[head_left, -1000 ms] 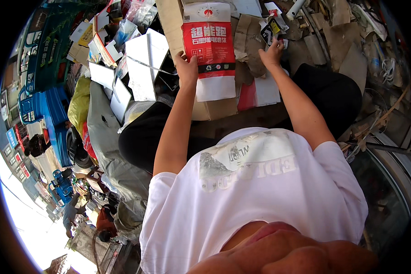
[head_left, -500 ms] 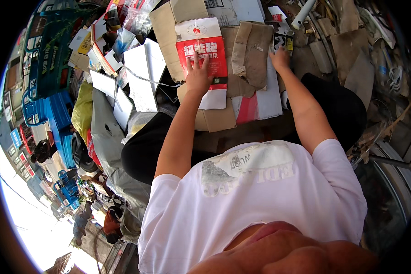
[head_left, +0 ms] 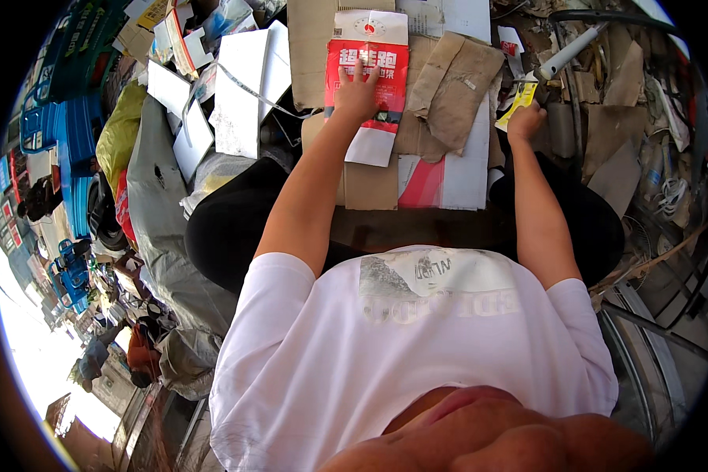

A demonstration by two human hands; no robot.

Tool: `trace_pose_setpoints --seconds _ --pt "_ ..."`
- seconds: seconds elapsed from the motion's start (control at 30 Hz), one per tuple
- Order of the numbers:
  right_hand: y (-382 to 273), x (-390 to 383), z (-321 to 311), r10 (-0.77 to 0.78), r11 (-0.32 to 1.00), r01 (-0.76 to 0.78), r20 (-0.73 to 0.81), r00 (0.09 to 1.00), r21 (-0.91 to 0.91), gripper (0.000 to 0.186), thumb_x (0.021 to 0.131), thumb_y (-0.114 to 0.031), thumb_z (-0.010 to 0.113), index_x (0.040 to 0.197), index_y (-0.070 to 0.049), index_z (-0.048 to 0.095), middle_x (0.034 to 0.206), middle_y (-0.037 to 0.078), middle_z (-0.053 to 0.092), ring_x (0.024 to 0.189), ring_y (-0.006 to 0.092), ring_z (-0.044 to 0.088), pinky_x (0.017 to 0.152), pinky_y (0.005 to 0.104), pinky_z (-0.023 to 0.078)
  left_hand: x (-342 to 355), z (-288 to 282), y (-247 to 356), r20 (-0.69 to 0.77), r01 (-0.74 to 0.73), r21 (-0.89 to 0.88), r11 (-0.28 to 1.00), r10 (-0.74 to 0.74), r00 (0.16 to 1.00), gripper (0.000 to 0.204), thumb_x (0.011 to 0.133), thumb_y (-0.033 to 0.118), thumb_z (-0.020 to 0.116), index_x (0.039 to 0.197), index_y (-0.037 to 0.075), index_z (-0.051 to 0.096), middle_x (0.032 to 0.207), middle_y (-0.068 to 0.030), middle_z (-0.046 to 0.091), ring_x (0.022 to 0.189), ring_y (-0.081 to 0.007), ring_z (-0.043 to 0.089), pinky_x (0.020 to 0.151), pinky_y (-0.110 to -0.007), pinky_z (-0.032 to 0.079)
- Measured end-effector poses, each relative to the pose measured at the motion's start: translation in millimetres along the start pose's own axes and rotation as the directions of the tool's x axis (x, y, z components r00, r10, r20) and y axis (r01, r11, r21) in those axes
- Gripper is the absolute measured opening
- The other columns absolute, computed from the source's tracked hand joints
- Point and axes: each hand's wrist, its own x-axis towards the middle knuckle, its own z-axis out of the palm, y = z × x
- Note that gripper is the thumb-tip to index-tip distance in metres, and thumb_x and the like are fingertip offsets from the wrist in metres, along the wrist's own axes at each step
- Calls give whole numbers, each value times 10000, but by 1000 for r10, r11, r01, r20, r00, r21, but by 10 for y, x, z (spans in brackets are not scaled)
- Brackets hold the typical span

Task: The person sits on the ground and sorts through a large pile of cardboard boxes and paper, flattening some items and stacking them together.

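My left hand [head_left: 355, 101] lies open, fingers spread, on a flat red-and-white printed paper package [head_left: 377, 145]. Under the package are flattened cardboard sheets [head_left: 370, 187], stacked in front of my knees. A crumpled brown cardboard piece [head_left: 462, 90] rests on the stack, to the right of the package. At the stack's right side, my right hand [head_left: 527, 123] is closed around the lower end of a small flat yellow piece of packaging [head_left: 521, 101]. The fingertips of that hand are partly hidden, and I cannot tell exactly what kind of packaging it is.
White panels [head_left: 240, 94] and a loose strap lie left of the stack, near a grey sheet [head_left: 153, 181] and blue crates [head_left: 79, 126]. On the right are a pale tube [head_left: 574, 51], a dark curved bar [head_left: 613, 16] and heaped scrap. Two people crouch far left.
My right hand has moved right, away from the stack, with the small packaging, whose yellow face now shows. My left hand stays on the red-and-white package. The whole view has shifted.
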Motion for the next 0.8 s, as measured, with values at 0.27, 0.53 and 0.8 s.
trace_pose_setpoints --seconds 0.27,0.53,0.8 --pt "-326 -698 -639 -62 981 79 -104 993 176 273 874 -83 490 1104 37 577 1085 237 526 963 408 560 846 473 475 203 23 -89 -43 49 -9 999 -49 998 813 831 358 706 1520 377 275 1634 -55 159 1444 -493 198 1010 -526 485" --pt "-1143 -1372 -1121 -714 636 718 -139 686 284 505 772 51 554 1260 -64 620 992 133 507 939 316 536 883 426 446 77 -61 -120 -129 7 -113 994 -22 991 974 728 412 806 1533 275 274 1607 7 252 1446 -384 276 1051 -451 475" --pt "-1911 -897 -1711 -715 532 798 -355 602 283 434 814 35 542 1211 -87 668 992 110 514 932 294 536 853 400 449 87 71 -493 -169 -117 -148 982 92 981 952 720 328 814 1523 214 315 1592 20 284 1432 -327 319 1099 -414 427"
